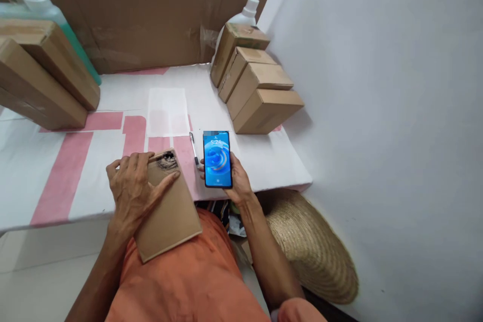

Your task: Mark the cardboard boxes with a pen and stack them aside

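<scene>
While aglow, phone [217, 162] (in right grip [240, 181])

Indoor workspace, table [264, 166], stacked cardboard boxes [267, 110]

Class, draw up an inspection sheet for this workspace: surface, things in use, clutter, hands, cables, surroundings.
Surface: white tabletop with pink patches.
Things in use: flat brown cardboard rectangle, scribbled black near its top; black-edged smartphone, blue screen lit.
Clutter: white-and-black pen; white paper sheet; brown cardboard boxes; plastic bottles behind them.
Hands: left hand on the cardboard; right hand holds the smartphone.
Cables: nothing seen.
Surroundings: white wall; brown cardboard panel; curved woven straw item.
</scene>
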Available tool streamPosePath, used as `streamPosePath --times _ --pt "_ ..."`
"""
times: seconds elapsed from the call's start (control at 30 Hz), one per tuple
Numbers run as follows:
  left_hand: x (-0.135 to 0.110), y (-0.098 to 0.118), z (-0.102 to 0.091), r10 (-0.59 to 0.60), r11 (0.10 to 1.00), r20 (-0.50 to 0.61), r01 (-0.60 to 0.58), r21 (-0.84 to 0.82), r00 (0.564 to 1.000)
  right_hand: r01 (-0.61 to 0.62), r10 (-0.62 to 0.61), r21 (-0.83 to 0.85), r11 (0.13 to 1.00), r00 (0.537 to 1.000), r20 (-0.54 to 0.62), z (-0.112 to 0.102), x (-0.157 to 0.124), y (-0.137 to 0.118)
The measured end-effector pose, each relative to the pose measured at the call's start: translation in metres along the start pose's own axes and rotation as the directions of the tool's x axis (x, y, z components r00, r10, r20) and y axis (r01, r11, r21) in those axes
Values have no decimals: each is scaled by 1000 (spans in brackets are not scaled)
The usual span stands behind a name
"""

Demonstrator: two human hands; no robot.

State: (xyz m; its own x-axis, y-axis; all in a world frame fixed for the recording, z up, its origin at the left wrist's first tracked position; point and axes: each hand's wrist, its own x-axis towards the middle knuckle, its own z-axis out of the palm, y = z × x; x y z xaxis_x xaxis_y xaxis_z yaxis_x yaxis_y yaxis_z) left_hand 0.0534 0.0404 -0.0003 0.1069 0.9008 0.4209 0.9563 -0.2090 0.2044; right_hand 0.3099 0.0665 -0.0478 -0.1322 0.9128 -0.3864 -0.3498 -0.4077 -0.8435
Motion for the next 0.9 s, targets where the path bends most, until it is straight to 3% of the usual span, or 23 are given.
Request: streamPosePath --times 0.1,0.17,0.33,0.53,0.63,0.7,0.77,0.83,0.87,0.9 --pt "-1 0 0 -3 1000 -7 2 -7 1000 54 -179 -446 893 954 -242 -17 32 4" --pt "-1 -1 0 -7 1000 -10 7 -17 1000 43 -281 -595 803 907 -314 -28 47 4" --pt "-2 -2 1 -15 999 0 15 -30 1000 -9 -411 -772 636 842 -348 -43 63 2" --pt "2 -9 -3 18 983 8 -16 -184 1000 -82 -467 -876 475 821 -329 -45 60 7" --pt "1 -12 -11 -6 971 -48 -6 -237 999 -85 -497 -904 420 812 -307 -45 53 5" --pt "-5 -16 -17 -66 968 -104 39 -249 992 -52 -523 -921 386 810 -266 -42 43 3" --pt "-19 -24 -19 -172 957 -159 126 -262 972 68 -522 -926 372 840 -148 -37 25 3" --pt "-40 -33 -16 -295 918 -177 228 -324 939 278 -391 -852 444 916 94 -29 3 10" --pt "-52 -37 -12 -366 874 -155 281 -397 918 367 -274 -774 516 927 257 -25 -9 15" --pt "-66 -40 -6 -436 800 -96 337 -496 895 412 -145 -692 593 900 411 -21 -20 22"
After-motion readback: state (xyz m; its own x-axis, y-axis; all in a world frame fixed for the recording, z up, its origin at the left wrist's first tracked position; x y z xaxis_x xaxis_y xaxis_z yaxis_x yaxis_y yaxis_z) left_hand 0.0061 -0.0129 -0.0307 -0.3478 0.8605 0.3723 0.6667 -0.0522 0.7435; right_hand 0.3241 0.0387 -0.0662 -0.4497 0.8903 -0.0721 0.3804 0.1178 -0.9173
